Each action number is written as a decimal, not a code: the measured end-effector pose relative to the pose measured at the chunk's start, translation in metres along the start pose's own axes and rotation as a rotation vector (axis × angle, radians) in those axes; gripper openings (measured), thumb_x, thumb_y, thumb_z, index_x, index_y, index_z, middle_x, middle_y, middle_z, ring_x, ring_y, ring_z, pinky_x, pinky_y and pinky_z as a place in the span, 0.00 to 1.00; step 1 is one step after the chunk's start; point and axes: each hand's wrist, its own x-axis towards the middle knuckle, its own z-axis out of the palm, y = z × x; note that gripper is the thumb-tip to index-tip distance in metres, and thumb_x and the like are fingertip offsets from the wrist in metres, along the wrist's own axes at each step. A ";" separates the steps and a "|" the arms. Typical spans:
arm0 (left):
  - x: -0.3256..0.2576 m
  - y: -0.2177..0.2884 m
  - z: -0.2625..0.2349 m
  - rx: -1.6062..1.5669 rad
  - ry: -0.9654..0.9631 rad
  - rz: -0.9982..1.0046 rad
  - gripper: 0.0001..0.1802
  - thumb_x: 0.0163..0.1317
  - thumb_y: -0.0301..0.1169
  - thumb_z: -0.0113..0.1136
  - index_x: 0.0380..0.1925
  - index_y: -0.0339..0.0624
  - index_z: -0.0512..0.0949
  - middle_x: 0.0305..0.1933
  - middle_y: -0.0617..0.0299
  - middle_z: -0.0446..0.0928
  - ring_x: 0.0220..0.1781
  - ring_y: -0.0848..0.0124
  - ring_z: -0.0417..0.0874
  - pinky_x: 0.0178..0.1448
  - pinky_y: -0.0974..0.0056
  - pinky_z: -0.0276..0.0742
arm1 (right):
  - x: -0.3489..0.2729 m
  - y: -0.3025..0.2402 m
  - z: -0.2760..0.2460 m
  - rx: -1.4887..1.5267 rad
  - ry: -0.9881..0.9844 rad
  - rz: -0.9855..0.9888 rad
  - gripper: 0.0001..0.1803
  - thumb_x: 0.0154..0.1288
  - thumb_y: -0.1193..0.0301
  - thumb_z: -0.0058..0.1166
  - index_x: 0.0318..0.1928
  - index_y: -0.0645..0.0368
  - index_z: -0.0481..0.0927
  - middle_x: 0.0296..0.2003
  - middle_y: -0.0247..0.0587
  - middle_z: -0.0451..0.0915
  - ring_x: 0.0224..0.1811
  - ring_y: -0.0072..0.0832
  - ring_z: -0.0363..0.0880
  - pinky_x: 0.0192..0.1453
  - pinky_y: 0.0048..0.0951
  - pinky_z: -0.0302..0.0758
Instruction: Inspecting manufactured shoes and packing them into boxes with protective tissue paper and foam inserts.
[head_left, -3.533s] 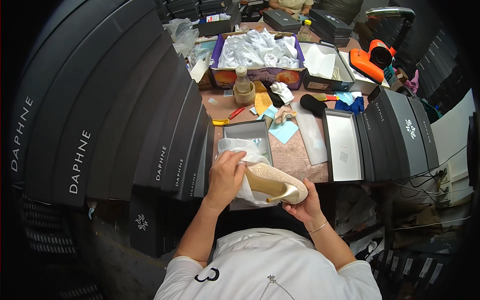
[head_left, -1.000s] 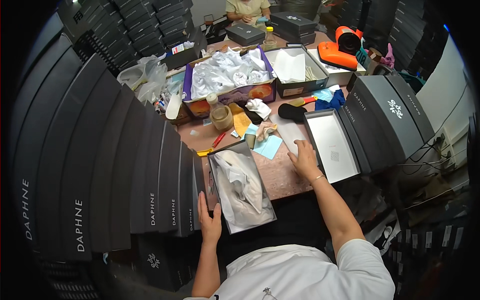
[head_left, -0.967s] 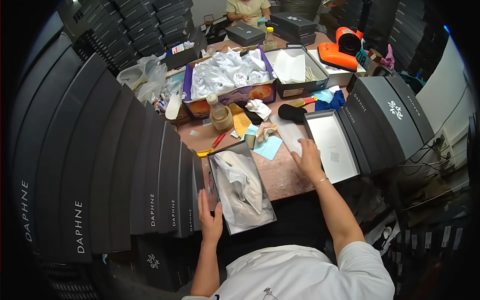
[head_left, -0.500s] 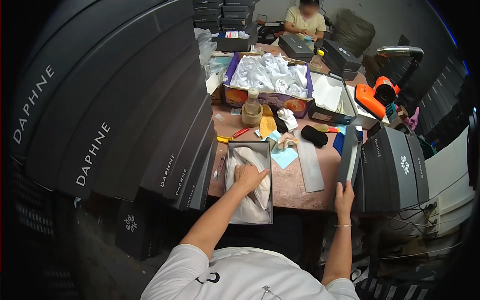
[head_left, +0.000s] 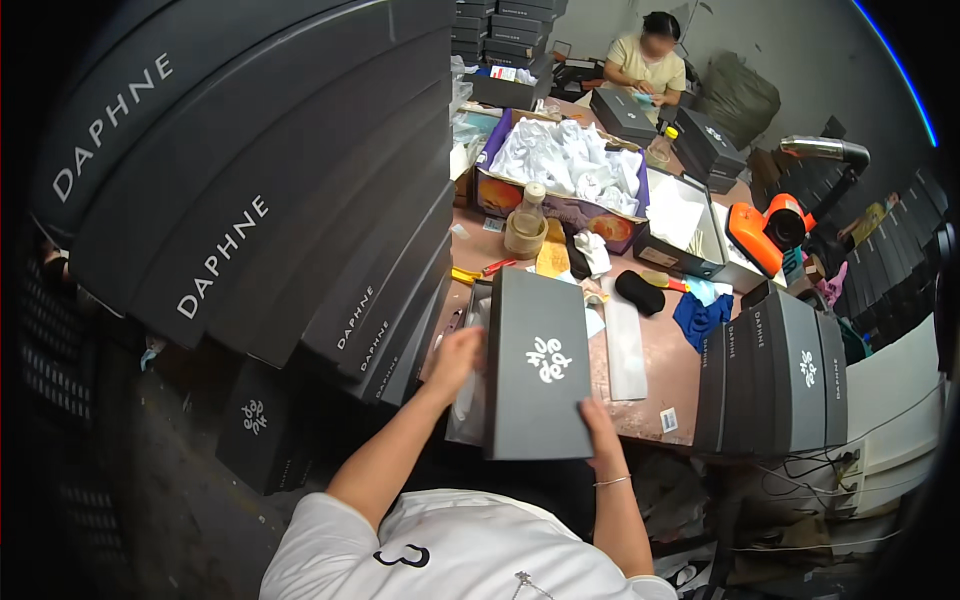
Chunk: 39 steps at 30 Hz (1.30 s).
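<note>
A dark grey shoe box lid with a white printed mark lies tilted over most of the open shoe box in front of me. My right hand is closed on the lid's right edge near its front corner. Beside the lid's left edge, over the box's left side, is my left hand; its fingers are smeared and partly hidden. A strip of the white-wrapped contents shows between the lid and the box wall, the rest being covered.
Tall stacked shoe boxes wall off the left; more boxes stand at the right table edge. Behind are a glass bottle, a purple carton of white bundles, a black sponge-like pad and an orange device. Another person sits across.
My right hand has brought the lid from the right-hand boxes leftward over the open box. My left hand has moved off the wrapped contents to the box's left side. The view has shifted slightly.
</note>
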 end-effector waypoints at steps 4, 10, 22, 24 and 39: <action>-0.040 -0.004 -0.046 0.164 0.062 0.094 0.24 0.70 0.42 0.51 0.53 0.32 0.75 0.49 0.59 0.78 0.49 0.73 0.76 0.53 0.67 0.71 | 0.009 0.002 0.046 -0.644 0.007 -0.025 0.32 0.71 0.56 0.46 0.66 0.65 0.62 0.53 0.60 0.75 0.57 0.46 0.74 0.61 0.38 0.69; -0.046 0.002 -0.037 0.733 0.032 0.113 0.25 0.69 0.42 0.51 0.46 0.23 0.74 0.37 0.45 0.80 0.43 0.64 0.81 0.50 0.64 0.74 | 0.026 -0.008 0.059 -1.018 0.000 0.061 0.33 0.68 0.46 0.44 0.49 0.68 0.76 0.36 0.64 0.81 0.42 0.58 0.79 0.49 0.47 0.73; -0.081 -0.008 0.004 -0.508 -0.395 -0.277 0.32 0.67 0.48 0.45 0.64 0.38 0.63 0.63 0.50 0.69 0.63 0.55 0.72 0.66 0.52 0.69 | -0.041 -0.033 0.038 -0.211 -0.003 -0.211 0.39 0.70 0.51 0.48 0.72 0.62 0.54 0.70 0.52 0.56 0.73 0.37 0.52 0.74 0.33 0.52; -0.087 0.032 0.055 -0.627 -0.451 -0.279 0.32 0.67 0.49 0.42 0.63 0.37 0.65 0.63 0.50 0.70 0.63 0.55 0.72 0.67 0.52 0.68 | -0.058 -0.050 0.024 0.111 -0.010 -0.313 0.39 0.70 0.51 0.49 0.72 0.60 0.53 0.69 0.51 0.58 0.72 0.36 0.57 0.72 0.36 0.57; -0.097 0.018 0.155 -1.605 -1.073 -1.024 0.33 0.61 0.35 0.59 0.67 0.42 0.62 0.72 0.46 0.53 0.57 0.60 0.67 0.58 0.58 0.71 | -0.132 -0.075 -0.005 0.094 -0.071 -0.462 0.26 0.69 0.70 0.55 0.65 0.62 0.66 0.53 0.42 0.76 0.48 0.26 0.80 0.52 0.26 0.78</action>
